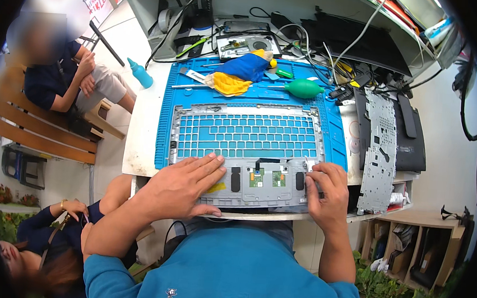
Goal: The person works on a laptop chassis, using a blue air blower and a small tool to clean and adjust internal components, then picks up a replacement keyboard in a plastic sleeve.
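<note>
Laptop frame [246, 149] on work mat [166, 117]

**A small electronics repair shop**

Just beyond the left grip [184, 186] and right grip [327, 195], a blue repair mat [166, 117] covers the white tabletop [141, 137] and carries a stripped laptop keyboard frame [247, 133]. Farther off lie a green dust blower [303, 88], loose cables [310, 44] and a bare metal plate [379, 152]. To the left, people sit waiting on a wooden bench [37, 131].

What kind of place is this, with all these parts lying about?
Probably a small electronics repair shop: a stripped laptop keyboard frame lies on a blue repair mat, with a green air blower and loose cables behind.
</note>
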`<state>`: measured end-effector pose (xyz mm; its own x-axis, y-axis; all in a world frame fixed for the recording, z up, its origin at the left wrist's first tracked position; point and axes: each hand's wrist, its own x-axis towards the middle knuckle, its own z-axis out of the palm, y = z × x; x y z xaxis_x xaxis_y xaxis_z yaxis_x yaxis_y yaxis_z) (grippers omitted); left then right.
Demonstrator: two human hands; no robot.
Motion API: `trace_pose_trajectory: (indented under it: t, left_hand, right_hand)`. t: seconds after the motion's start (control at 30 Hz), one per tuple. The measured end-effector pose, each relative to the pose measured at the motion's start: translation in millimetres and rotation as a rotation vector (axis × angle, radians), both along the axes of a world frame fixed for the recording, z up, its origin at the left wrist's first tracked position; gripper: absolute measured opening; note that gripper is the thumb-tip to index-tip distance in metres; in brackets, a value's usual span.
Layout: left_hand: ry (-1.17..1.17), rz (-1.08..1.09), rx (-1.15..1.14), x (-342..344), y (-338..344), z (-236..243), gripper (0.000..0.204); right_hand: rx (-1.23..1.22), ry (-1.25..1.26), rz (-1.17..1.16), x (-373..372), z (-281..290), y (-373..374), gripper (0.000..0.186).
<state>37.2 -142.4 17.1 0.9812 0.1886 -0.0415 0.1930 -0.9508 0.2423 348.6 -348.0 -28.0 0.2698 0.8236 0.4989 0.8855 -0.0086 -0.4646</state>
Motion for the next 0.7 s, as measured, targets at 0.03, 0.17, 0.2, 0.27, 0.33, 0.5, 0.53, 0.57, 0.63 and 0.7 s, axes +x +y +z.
trace_pose_trajectory:
  t: [0.03, 0.17, 0.2, 0.27, 0.33, 0.5, 0.53, 0.57, 0.63, 0.7]
  left_hand:
    - [0.004, 0.035, -0.029, -4, 4, 2, 0.096]
    - [0.045, 0.156, 0.079, -11, 8, -2, 0.105]
    - [0.057, 0.166, 0.059, -11, 8, -2, 0.107]
    - [0.081, 0.182, 0.018, -11, 8, -1, 0.11]
    - [0.065, 0.228, 0.054, -11, 12, -6, 0.11]
    - [0.056, 0.239, 0.075, -13, 11, -9, 0.108]
    - [0.046, 0.24, 0.097, -13, 8, -9, 0.106]
    - [0.035, 0.238, 0.116, -13, 7, -9, 0.104]
    - [-0.069, 0.263, 0.024, -16, 11, 1, 0.089]
    - [-0.179, 0.367, -0.017, -24, 21, 8, 0.073]
  right_hand:
    - [-0.024, -0.008, -0.01, 2, 1, -1, 0.014]
    - [-0.052, 0.0, -0.063, 9, 1, -3, 0.019]
    - [-0.057, -0.007, -0.06, 10, 1, -4, 0.02]
    - [-0.069, -0.023, -0.058, 10, 0, -5, 0.021]
    - [-0.081, 0.005, -0.049, 10, -1, -6, 0.022]
    - [-0.064, 0.025, -0.05, 8, -3, -7, 0.024]
    - [-0.059, 0.017, -0.051, 8, -4, -7, 0.024]
    - [-0.056, 0.009, -0.054, 9, -5, -9, 0.025]
    - [-0.048, 0.022, -0.08, 9, -5, -12, 0.025]
    - [-0.038, 0.065, -0.125, 7, -5, -15, 0.026]
